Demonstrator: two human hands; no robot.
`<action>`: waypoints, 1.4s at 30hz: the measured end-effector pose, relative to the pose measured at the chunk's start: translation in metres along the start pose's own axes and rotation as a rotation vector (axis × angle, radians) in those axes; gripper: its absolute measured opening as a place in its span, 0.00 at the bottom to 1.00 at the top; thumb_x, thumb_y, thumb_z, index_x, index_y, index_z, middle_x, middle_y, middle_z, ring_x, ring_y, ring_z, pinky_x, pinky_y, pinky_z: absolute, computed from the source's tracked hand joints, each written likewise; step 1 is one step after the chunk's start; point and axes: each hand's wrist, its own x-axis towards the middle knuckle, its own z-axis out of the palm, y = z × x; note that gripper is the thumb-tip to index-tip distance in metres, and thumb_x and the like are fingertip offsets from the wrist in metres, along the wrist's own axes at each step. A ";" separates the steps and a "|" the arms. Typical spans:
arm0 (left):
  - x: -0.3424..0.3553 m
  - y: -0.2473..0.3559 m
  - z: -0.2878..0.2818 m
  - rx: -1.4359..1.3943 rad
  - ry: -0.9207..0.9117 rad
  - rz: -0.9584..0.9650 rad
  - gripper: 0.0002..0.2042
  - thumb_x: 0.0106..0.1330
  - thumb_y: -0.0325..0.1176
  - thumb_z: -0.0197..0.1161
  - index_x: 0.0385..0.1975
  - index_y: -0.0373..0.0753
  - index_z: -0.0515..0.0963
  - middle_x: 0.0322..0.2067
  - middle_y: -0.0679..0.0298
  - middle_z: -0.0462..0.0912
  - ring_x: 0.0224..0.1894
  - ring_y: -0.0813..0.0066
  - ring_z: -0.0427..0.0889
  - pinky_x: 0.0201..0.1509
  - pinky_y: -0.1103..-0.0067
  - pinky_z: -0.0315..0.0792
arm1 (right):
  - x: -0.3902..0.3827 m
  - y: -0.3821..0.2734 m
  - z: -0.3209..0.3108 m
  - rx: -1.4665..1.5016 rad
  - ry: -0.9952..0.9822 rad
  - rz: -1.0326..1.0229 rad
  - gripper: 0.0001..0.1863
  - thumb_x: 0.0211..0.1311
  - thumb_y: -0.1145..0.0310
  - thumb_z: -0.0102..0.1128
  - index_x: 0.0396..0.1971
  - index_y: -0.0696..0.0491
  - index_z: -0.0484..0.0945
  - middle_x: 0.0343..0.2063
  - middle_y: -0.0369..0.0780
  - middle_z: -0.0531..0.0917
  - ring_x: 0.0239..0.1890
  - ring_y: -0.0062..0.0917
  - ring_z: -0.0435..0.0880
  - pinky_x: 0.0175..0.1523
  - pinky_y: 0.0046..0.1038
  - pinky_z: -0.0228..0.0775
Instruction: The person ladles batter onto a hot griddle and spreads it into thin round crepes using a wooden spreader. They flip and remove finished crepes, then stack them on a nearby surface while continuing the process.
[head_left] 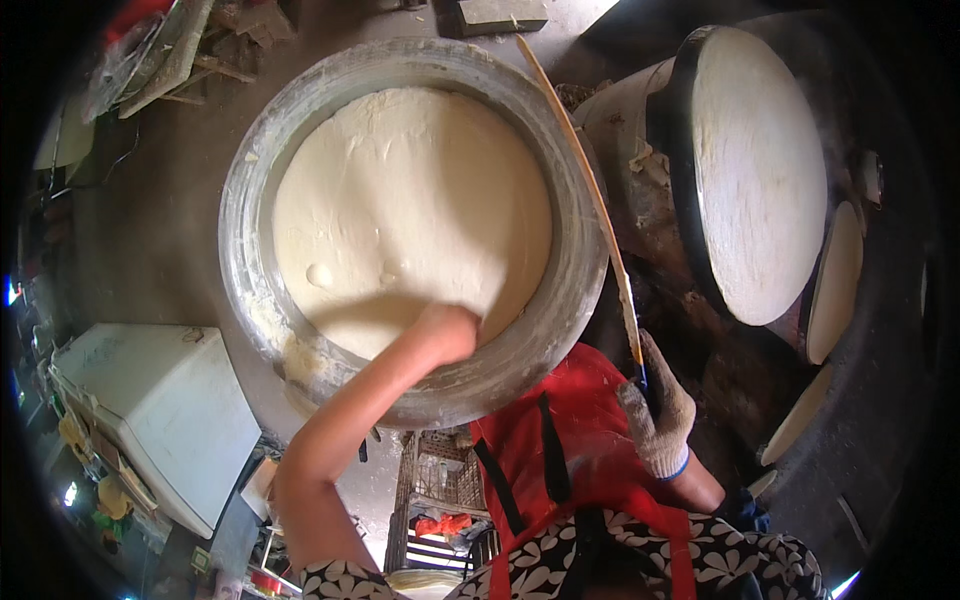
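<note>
A wide grey metal basin [245, 190] holds a broad mass of pale, smooth dough [400, 190]. My bare left hand [448, 334] is at the dough's near edge, close to the basin's inner wall. It looks closed, with its fingertips curled down and hidden against the dough. My right hand [660, 420], in a grey-white knit glove, grips the near end of a long, thin wooden strip [590, 180]. The strip slants away past the basin's right rim, and its far tip reaches beyond the basin.
Right of the basin is a big drum [625, 110] with a round, pale-topped disc [760, 175] edged in black. More pale discs [838, 285] stand beyond it. A white box-shaped cabinet [170, 410] sits at left; crates [445, 470] lie below the basin. Wooden boards [180, 55] lean at far left.
</note>
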 end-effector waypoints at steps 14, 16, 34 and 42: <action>0.077 0.028 0.093 -0.631 0.423 0.263 0.27 0.83 0.50 0.48 0.71 0.36 0.71 0.71 0.44 0.72 0.75 0.51 0.70 0.78 0.65 0.63 | -0.009 -0.017 0.035 0.008 -0.030 0.037 0.32 0.69 0.69 0.66 0.72 0.59 0.72 0.52 0.53 0.87 0.50 0.35 0.90 0.58 0.30 0.79; 0.026 0.025 0.093 -0.661 0.244 -0.058 0.26 0.83 0.48 0.48 0.69 0.37 0.73 0.71 0.44 0.73 0.74 0.49 0.71 0.78 0.63 0.64 | -0.013 -0.020 0.042 0.043 -0.041 0.036 0.32 0.69 0.69 0.66 0.72 0.58 0.72 0.54 0.53 0.87 0.52 0.35 0.90 0.59 0.30 0.79; 0.019 -0.051 0.124 -0.746 0.899 -0.008 0.25 0.82 0.49 0.47 0.57 0.32 0.79 0.56 0.42 0.84 0.58 0.46 0.83 0.67 0.59 0.74 | -0.051 -0.066 0.130 -0.033 -0.134 -0.056 0.30 0.71 0.74 0.65 0.72 0.57 0.73 0.40 0.39 0.85 0.35 0.17 0.80 0.44 0.22 0.77; -0.191 -0.140 0.163 -1.680 1.162 0.031 0.16 0.79 0.43 0.62 0.38 0.36 0.85 0.28 0.63 0.85 0.28 0.78 0.85 0.34 0.80 0.80 | -0.060 -0.075 0.158 -0.047 -0.156 -0.115 0.32 0.65 0.74 0.70 0.70 0.58 0.76 0.38 0.46 0.88 0.35 0.23 0.86 0.45 0.27 0.80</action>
